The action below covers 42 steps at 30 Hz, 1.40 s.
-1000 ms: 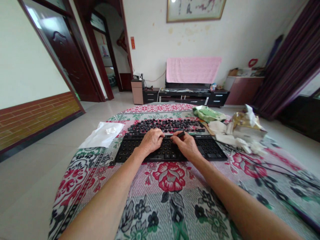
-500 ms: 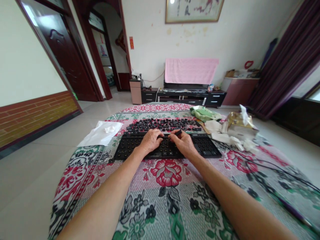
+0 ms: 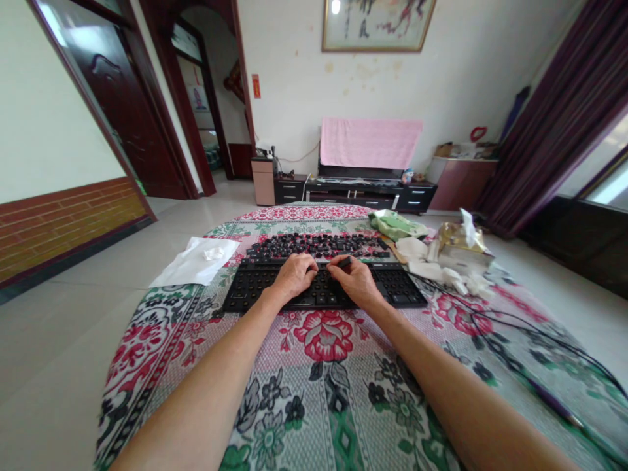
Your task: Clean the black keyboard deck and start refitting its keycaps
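A black keyboard [image 3: 250,288] with its keycaps taken off lies across the patterned tablecloth. My left hand [image 3: 296,276] rests on its middle, thumb and fingers drawn together; whatever is between them, if anything, is too small to make out. Close beside it, my right hand [image 3: 357,280] is closed round a small black-handled tool [image 3: 345,261], whose tip is hidden by the fingers over the key rows. Behind the keyboard's back edge, loose black keycaps [image 3: 294,244] lie in a wide heap.
White paper [image 3: 189,265] with a crumpled piece on it lies at left. To the right are a green cloth bag [image 3: 396,224], crumpled tissues [image 3: 454,280] and a tissue pack [image 3: 464,245]. A black cable [image 3: 520,320] and a purple pen-like tool [image 3: 549,398] lie at front right.
The camera view has shifted slightly. My right hand has turned a little, and less of the black tool shows. My left hand stays at nearly the same place on the keyboard.
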Tool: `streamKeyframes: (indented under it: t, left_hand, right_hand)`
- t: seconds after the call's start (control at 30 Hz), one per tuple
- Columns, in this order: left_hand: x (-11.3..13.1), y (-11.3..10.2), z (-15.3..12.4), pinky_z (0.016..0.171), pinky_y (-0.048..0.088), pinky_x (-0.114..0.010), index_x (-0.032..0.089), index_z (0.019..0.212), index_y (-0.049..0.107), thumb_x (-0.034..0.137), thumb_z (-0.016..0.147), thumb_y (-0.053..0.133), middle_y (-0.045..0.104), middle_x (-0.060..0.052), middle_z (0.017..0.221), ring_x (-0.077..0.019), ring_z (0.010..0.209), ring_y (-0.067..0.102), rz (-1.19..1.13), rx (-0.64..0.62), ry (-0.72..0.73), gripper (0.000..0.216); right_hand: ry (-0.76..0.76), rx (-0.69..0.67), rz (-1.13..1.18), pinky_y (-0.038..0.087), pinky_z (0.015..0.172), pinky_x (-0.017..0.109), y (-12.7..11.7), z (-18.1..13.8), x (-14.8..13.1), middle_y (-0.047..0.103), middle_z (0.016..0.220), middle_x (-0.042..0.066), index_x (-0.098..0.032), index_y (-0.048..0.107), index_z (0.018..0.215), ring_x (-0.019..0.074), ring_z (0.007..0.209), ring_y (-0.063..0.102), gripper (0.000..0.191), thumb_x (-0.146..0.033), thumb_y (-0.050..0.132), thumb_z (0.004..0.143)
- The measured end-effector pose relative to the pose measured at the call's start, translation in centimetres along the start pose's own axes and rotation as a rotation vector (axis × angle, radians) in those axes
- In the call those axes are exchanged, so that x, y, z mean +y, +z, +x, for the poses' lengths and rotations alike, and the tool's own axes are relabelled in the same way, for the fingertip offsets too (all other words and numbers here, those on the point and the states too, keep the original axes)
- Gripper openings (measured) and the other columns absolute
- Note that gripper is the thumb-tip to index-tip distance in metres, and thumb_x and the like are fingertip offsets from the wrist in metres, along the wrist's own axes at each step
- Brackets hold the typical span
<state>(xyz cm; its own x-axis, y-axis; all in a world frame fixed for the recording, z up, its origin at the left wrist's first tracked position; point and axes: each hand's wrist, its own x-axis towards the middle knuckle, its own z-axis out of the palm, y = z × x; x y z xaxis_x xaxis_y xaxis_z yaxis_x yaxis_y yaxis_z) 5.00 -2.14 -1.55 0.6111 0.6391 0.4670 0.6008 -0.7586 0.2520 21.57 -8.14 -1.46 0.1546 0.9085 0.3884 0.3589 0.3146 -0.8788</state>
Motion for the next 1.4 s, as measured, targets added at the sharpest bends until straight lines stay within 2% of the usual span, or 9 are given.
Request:
streamKeyframes:
  t: [0.17, 0.3, 0.57, 0.77, 1.17, 1.4]
  left_hand:
    - [-0.2, 0.2, 0.1, 0.082, 0.043, -0.031, 0.018, 0.077, 0.062, 0.014, 0.076, 0.056, 0.064, -0.003, 0.086, -0.0183, 0.087, 0.057, -0.003, 0.008, -0.008, 0.008]
    - [-0.1, 0.2, 0.1, 0.082, 0.043, -0.032, 0.019, 0.077, 0.063, 0.013, 0.075, 0.056, 0.064, -0.003, 0.086, -0.0187, 0.087, 0.057, -0.012, 0.008, -0.016, 0.009]
    - [0.0, 0.0, 0.0, 0.08, 0.042, -0.03, 0.018, 0.074, 0.062, 0.014, 0.076, 0.053, 0.064, -0.002, 0.083, -0.0173, 0.082, 0.057, -0.013, 0.002, -0.002, 0.01]
    - [0.2, -0.1, 0.1, 0.079, 0.041, -0.03, 0.018, 0.073, 0.062, 0.012, 0.075, 0.05, 0.064, -0.002, 0.082, -0.0165, 0.082, 0.057, -0.011, 0.007, -0.009, 0.013]
    - [0.0, 0.1, 0.2, 0.078, 0.042, -0.029, 0.018, 0.07, 0.062, 0.012, 0.075, 0.05, 0.064, -0.002, 0.081, -0.0165, 0.081, 0.058, -0.01, 0.025, 0.028, 0.014]
    - [0.1, 0.0, 0.2, 0.079, 0.042, -0.029, 0.018, 0.069, 0.061, 0.011, 0.074, 0.05, 0.064, -0.003, 0.081, -0.0169, 0.082, 0.058, -0.002, 0.024, 0.025, 0.014]
  right_hand:
    - [0.047, -0.022, 0.021, 0.043, 0.061, 0.026, -0.2, 0.2, -0.1, 0.062, 0.071, 0.0, -0.018, 0.057, 0.081, 0.0131, 0.062, 0.055, 0.019, -0.032, 0.059, 0.068]
    - [0.073, -0.118, 0.126, 0.047, 0.067, 0.028, -0.4, 0.5, -0.3, 0.065, 0.078, 0.001, -0.019, 0.053, 0.086, 0.0124, 0.065, 0.059, 0.019, -0.03, 0.056, 0.071]
    - [0.021, -0.263, 0.168, 0.049, 0.071, 0.031, -1.1, -0.7, -1.1, 0.066, 0.077, 0.003, -0.018, 0.053, 0.09, 0.0136, 0.068, 0.062, 0.027, -0.038, 0.061, 0.074]
    - [0.013, -0.42, 0.195, 0.05, 0.069, 0.03, -1.4, -1.8, -1.6, 0.067, 0.079, 0.004, -0.018, 0.054, 0.088, 0.0135, 0.069, 0.063, 0.024, -0.037, 0.061, 0.076]
    - [-0.166, -0.412, -0.107, 0.046, 0.06, 0.024, -1.5, -2.3, -1.9, 0.063, 0.072, 0.001, -0.018, 0.057, 0.088, 0.0109, 0.063, 0.057, 0.016, -0.032, 0.056, 0.08]
    - [-0.29, -0.403, -0.164, 0.044, 0.059, 0.022, -1.5, -2.7, -3.0, 0.06, 0.067, -0.001, -0.016, 0.058, 0.082, 0.0088, 0.058, 0.053, 0.01, -0.026, 0.054, 0.08]
